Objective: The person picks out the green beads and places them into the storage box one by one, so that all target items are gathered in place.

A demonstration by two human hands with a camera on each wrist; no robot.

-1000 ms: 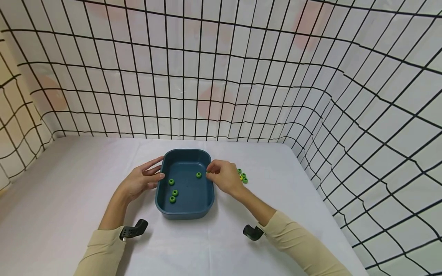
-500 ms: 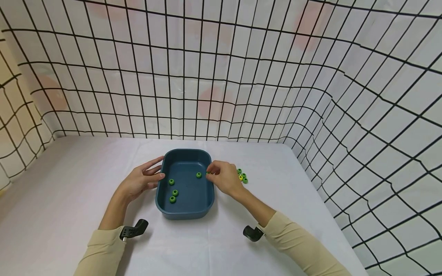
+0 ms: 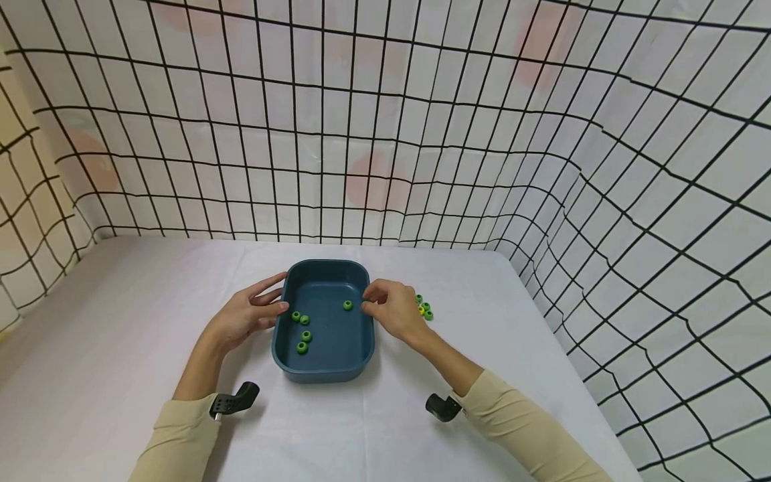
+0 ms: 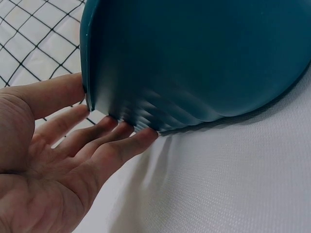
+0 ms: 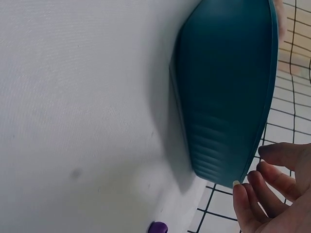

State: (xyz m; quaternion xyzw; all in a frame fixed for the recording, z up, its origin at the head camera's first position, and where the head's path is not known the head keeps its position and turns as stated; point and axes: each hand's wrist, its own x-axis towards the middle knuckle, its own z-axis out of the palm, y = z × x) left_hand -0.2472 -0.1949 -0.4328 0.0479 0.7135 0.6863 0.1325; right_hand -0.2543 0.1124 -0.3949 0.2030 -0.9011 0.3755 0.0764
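Observation:
A dark blue rectangular tray (image 3: 325, 377) stands on the white tabletop. Several green beads with holes (image 3: 302, 347) lie in its left half, and a single green bead (image 3: 347, 305) is further right. My left hand (image 3: 241, 316) rests at the tray's left side; in the left wrist view, its thumb touches the rim and the extended fingers meet the ridged outer wall. At the right rim is my right hand (image 3: 391, 309), with thumb and fingertips apart and no bead visible between them. Just beyond it lie several green beads (image 3: 426, 307) and one yellow bead (image 3: 421, 310), partly hidden by the hand.
A black grid net over white sheeting (image 3: 385, 134) encloses the back and sides of the table. Black wrist mounts (image 3: 236, 399) stick out from both sleeves. Low in the right wrist view is a small purple object (image 5: 158, 227).
The green bead between my right fingertips has been let go. Two beads now sit close together at the tray's left, where one lay before. Both hands have hardly moved.

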